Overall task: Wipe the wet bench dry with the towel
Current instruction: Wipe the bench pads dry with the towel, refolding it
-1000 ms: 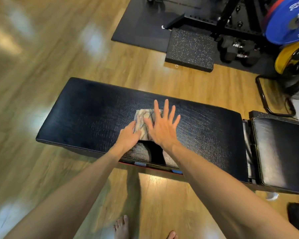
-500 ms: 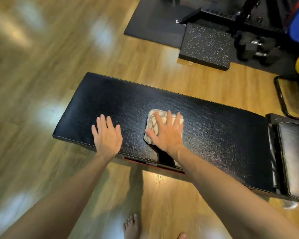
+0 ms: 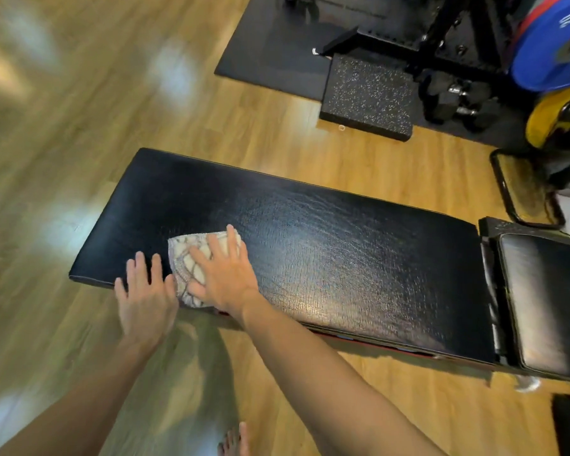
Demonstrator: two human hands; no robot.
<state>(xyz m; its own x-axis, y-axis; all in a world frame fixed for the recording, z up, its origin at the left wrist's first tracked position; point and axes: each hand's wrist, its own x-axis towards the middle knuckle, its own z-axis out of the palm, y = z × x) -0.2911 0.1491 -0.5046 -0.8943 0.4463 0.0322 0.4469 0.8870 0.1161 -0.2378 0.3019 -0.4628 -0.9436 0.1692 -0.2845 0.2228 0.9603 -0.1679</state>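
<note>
Two hands (image 3: 226, 278) (image 3: 145, 301) press one towel (image 3: 186, 258), one bench (image 3: 343, 258).

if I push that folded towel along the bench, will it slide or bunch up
The towel looks soft and floppy, so its edges may bunch. Pressed flat under the right hand, it should probably slide over the smooth, glossy bench.

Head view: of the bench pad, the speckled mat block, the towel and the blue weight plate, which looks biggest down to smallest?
1. bench pad
2. speckled mat block and blue weight plate: alike, plate cut off by the frame
3. towel, partly under the right hand
</note>
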